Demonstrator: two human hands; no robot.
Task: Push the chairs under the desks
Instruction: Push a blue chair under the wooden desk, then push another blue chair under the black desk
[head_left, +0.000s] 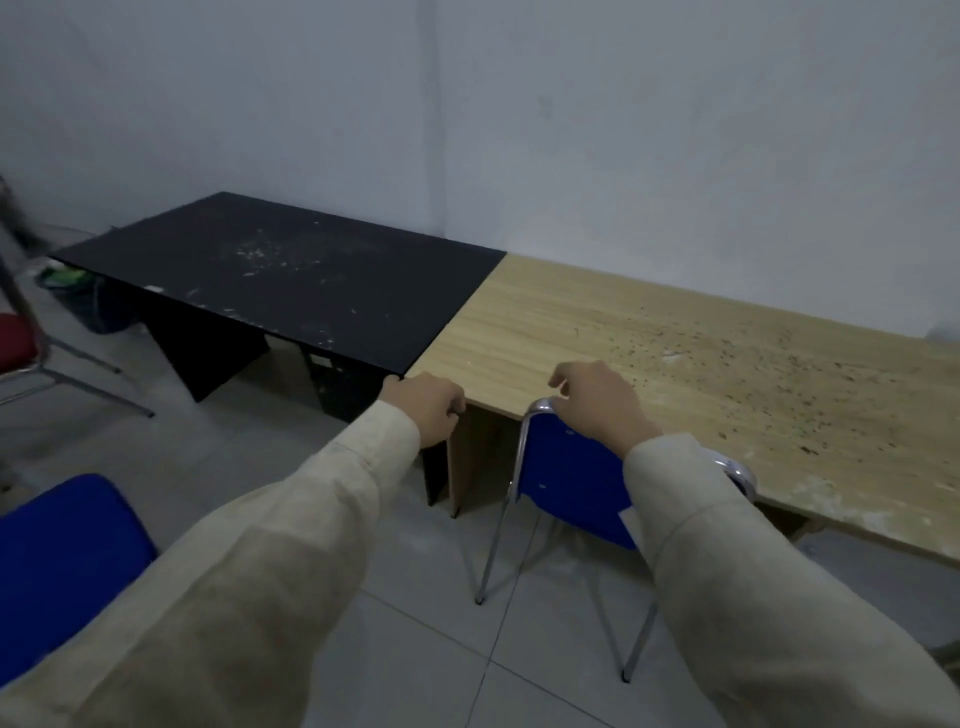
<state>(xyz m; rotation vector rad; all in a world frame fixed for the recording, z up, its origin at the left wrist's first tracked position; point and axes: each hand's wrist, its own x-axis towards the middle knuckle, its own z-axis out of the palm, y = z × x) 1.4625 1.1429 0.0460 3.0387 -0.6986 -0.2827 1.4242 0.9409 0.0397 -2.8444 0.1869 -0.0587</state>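
Blue chair (566, 483) tucked against wooden bench (675, 364); right hand (597, 400) loosely curled above its backrest, left hand (431, 408) fisted, empty, beside.

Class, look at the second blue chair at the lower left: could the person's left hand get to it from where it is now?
Probably yes. The left hand is free in the air near the desks' junction, and the blue chair sits beside that arm with nothing visible between them.

head view, looking down, close over desks (623, 332)
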